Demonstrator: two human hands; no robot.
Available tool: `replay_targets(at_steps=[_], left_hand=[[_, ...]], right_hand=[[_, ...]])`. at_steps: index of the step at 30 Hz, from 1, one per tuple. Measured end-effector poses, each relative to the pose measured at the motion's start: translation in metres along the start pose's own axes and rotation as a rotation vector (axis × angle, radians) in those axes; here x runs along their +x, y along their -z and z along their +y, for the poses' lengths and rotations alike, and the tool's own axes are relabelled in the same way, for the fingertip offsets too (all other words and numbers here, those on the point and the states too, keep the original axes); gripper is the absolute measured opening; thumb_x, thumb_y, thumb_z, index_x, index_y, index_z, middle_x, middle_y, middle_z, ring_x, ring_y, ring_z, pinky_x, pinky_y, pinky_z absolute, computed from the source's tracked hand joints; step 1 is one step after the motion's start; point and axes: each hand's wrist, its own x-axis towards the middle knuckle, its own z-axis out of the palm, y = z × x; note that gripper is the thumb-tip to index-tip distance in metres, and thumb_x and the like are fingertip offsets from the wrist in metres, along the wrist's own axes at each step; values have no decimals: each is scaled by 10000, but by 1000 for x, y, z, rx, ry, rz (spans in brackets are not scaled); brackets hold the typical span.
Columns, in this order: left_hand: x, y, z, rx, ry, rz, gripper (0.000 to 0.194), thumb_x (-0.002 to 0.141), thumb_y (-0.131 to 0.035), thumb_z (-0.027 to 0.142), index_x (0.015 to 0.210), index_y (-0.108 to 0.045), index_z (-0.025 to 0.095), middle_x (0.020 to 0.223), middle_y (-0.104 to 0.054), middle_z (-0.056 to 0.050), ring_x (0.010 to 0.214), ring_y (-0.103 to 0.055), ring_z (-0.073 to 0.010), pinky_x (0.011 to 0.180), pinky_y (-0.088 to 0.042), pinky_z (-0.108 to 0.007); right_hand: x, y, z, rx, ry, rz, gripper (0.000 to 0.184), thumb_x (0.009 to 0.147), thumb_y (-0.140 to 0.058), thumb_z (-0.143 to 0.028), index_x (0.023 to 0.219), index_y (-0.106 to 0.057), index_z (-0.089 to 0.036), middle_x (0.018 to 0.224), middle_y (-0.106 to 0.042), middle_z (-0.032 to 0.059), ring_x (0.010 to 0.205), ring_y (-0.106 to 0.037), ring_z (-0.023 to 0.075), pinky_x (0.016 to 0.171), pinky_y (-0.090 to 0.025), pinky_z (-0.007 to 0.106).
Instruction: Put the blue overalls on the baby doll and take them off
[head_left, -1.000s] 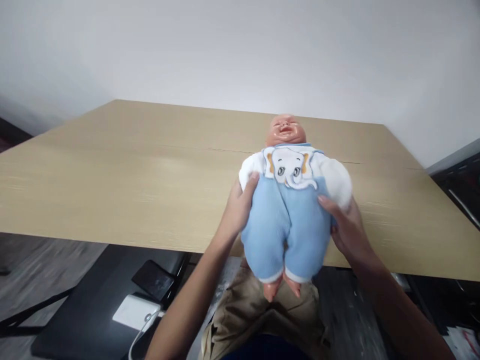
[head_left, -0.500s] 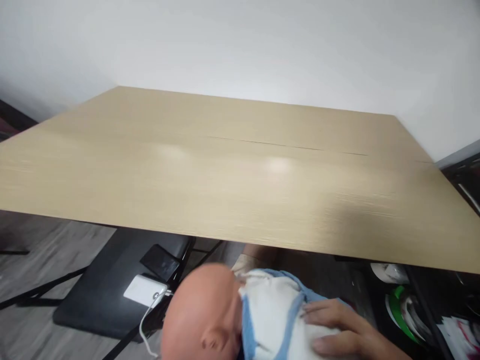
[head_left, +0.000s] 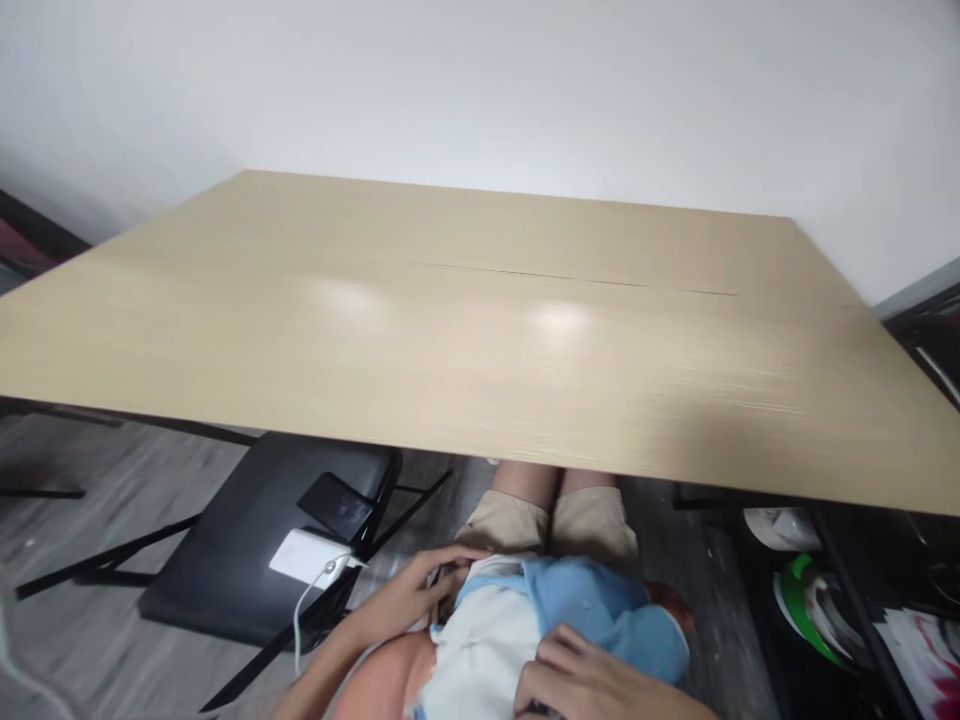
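A baby doll [head_left: 525, 625] in a white top and light blue trousers lies across my lap below the table edge, its head at the lower left and its legs to the right. My left hand [head_left: 409, 597] rests at the doll's shoulder with its fingers curled on the white cloth. My right hand [head_left: 574, 680] lies on the doll's middle, fingers bent and pressing on the outfit. The lower parts of both hands are cut off by the frame's bottom edge.
A wide light wooden table [head_left: 480, 330] fills the middle of the view. To my left stands a black chair [head_left: 247, 540] bearing a dark phone [head_left: 335, 505] and a white power bank [head_left: 307, 557] with a cable. Green and white items [head_left: 806, 590] lie under the table at the right.
The doll has come down from upright at the table edge onto my lap. Since half a second ago it lies lower and both hands are on it.
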Motion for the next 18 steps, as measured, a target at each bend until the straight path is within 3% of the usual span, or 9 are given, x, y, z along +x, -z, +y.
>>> replay_targets(at_steps=[3,6,9,11,14,16,18], left_hand=[[-30,4,20,73,-49,34,609,1105,-663,666,1581,-721,289,1694,-638,-135,1621,-544,-376,1416,-385,-553],[-52,-18,48,110,-290,-157,761,964,-868,693,1614,-679,344,1601,-686,-130,1501,-628,-377,1328,-497,-505],[-52,-51,58,203,-445,-259,585,1096,-751,592,1648,-635,437,1541,-738,-86,1414,-669,-323,1237,-534,-417],[-45,-65,54,269,-449,-191,459,1160,-666,511,1617,-655,463,1526,-750,-79,1358,-685,-308,1175,-543,-394],[-37,-67,51,246,-394,-127,357,1125,-737,452,1481,-745,421,1485,-756,-85,1346,-685,-309,1184,-526,-397],[-36,-61,54,178,-341,-139,349,1060,-826,405,1405,-779,386,1490,-746,-87,1394,-669,-318,1234,-506,-410],[-39,-52,56,105,-264,-155,368,999,-862,302,1356,-792,362,1547,-711,-85,1473,-634,-330,1277,-480,-423]], right_hand=[[4,-16,8,-79,133,-10,311,1133,-746,-558,984,-701,-289,943,-774,-87,804,-646,149,817,-546,305],[-2,-21,14,-25,154,31,331,1194,-635,-550,1000,-716,-295,902,-759,-92,806,-615,150,902,-521,321],[-11,-33,19,45,109,79,390,1238,-555,-480,932,-694,-283,835,-719,-86,785,-608,136,1008,-512,324],[-19,-45,21,66,73,97,461,1256,-497,-426,849,-642,-265,793,-680,-76,727,-594,118,1007,-523,309],[-41,-52,22,38,62,145,512,1276,-392,-363,816,-587,-253,721,-620,-75,615,-526,110,933,-544,303],[-61,-46,20,38,61,195,541,1286,-337,-379,813,-570,-260,671,-576,-77,577,-490,115,882,-555,280],[-80,-32,18,96,32,235,572,1285,-300,-439,799,-549,-269,664,-581,-66,615,-544,121,866,-573,259]])
